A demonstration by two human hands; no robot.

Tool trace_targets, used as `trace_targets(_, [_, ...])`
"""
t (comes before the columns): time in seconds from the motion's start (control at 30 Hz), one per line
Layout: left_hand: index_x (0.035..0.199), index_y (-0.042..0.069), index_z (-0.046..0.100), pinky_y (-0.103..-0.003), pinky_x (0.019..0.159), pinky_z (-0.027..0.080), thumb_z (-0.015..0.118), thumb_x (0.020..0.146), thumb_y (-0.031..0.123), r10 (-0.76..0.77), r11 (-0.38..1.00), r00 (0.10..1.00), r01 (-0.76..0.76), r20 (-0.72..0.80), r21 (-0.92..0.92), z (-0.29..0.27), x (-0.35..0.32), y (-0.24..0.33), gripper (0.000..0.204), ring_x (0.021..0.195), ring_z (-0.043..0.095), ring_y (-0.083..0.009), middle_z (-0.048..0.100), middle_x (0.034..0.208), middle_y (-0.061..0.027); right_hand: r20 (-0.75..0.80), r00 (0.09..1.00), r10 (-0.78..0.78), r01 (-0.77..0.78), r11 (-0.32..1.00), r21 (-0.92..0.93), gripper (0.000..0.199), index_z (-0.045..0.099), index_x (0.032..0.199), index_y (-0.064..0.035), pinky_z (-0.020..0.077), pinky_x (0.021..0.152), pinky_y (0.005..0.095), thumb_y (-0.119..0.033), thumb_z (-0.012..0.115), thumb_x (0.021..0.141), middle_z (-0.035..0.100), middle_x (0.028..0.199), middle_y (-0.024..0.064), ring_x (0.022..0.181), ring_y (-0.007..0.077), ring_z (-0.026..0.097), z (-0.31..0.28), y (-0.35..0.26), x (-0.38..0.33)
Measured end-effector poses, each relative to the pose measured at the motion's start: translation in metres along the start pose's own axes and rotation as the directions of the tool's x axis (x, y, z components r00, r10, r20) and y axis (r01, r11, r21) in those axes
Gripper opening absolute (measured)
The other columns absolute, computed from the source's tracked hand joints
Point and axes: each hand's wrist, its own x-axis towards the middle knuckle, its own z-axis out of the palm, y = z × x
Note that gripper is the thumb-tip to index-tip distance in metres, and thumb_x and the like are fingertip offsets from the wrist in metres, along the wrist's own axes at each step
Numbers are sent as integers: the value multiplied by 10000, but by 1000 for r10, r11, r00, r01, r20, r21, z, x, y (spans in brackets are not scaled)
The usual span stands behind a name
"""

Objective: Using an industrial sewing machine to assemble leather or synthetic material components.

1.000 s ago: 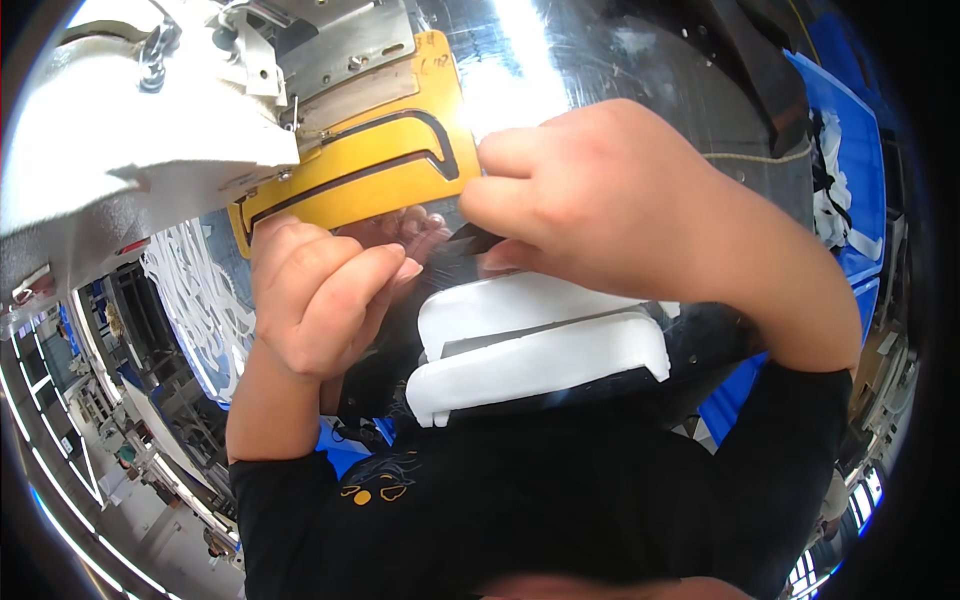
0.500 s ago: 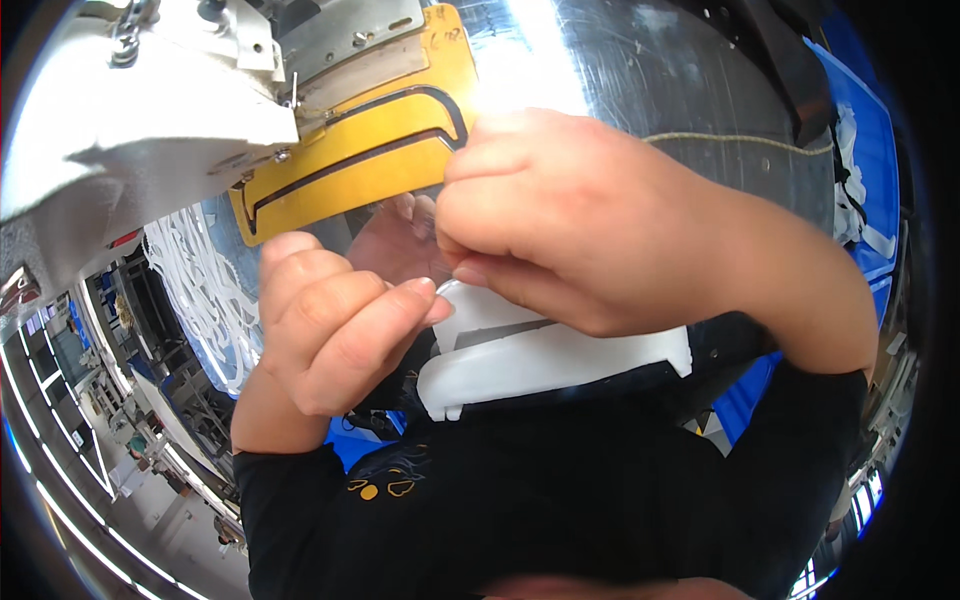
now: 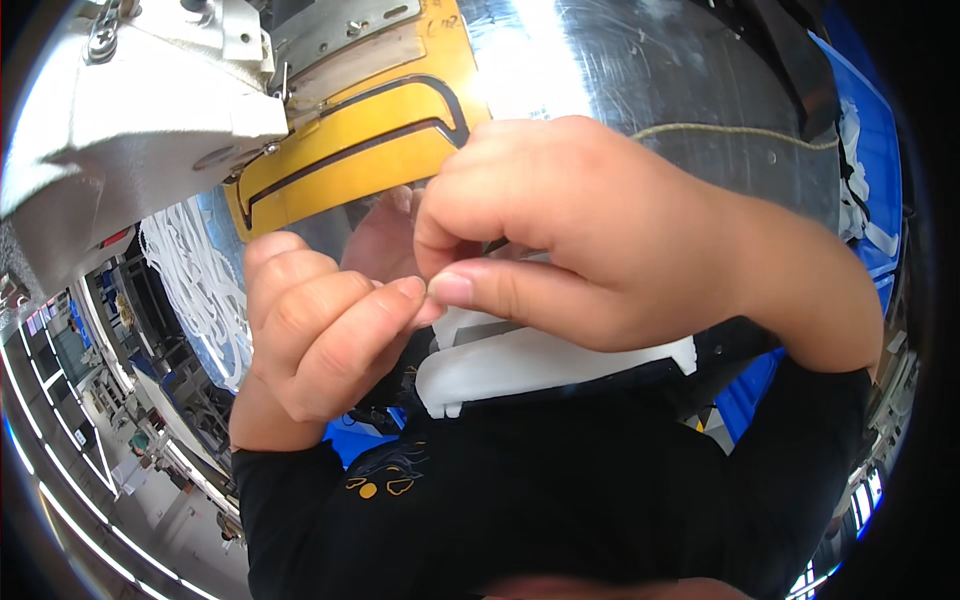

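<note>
My left hand [image 3: 325, 325] and my right hand [image 3: 590, 240] meet fingertip to fingertip above the metal table. Both are closed in a pinch, thumb against index finger. Whatever they hold between the tips is too small and covered to make out. Below my right hand lies a long white fabric piece [image 3: 550, 368] with squared, notched ends, along the near table edge. Part of a second white piece [image 3: 463, 325] shows just behind it, mostly under my right hand. Beyond my hands sits a yellow template plate [image 3: 350, 165] with a dark bent slot.
The white head of a sewing machine [image 3: 150, 110] overhangs the far left. A heap of white strips [image 3: 195, 285] hangs beside it. Across the shiny metal table [image 3: 720, 60] runs a thin cord [image 3: 740, 130]. A blue bin [image 3: 880, 120] with white scraps stands at the right edge.
My right thumb has moved up and left and now lies extended to the left fingertips. The thin white bit seen between the fingertips earlier is now covered. The view has shifted slightly.
</note>
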Motion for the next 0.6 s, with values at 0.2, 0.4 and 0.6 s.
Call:
trace_targets(0.2, [1086,92,755,-370,703,449,938,841,138,5,999,1000,-5,13,43,2,2,-3,309,716,557,-189,602,932,-1,-79,995,-58,46,988,-145,68,697,957,-55,518,708,417,-103,743,963,671,847,107,804,359,648,3,4,2])
trace_targets(0.4, [1051,68,762,-383,739,477,889,854,61,-90,965,994,103,-65,243,9,2,-11,234,766,640,-223,671,911,-39,-94,945,312,-317,947,-48,150,712,1036,7,585,722,300,-141,686,1040,742,896,35,826,78,706,-22,2,38])
trace_targets(0.6, [984,52,738,-378,799,472,845,917,78,-192,898,981,162,33,410,4,21,-5,128,737,652,-235,706,835,-47,-42,985,166,-170,978,-122,248,770,985,8,572,822,440,-198,639,1034,758,914,222,824,327,723,-45,14,100])
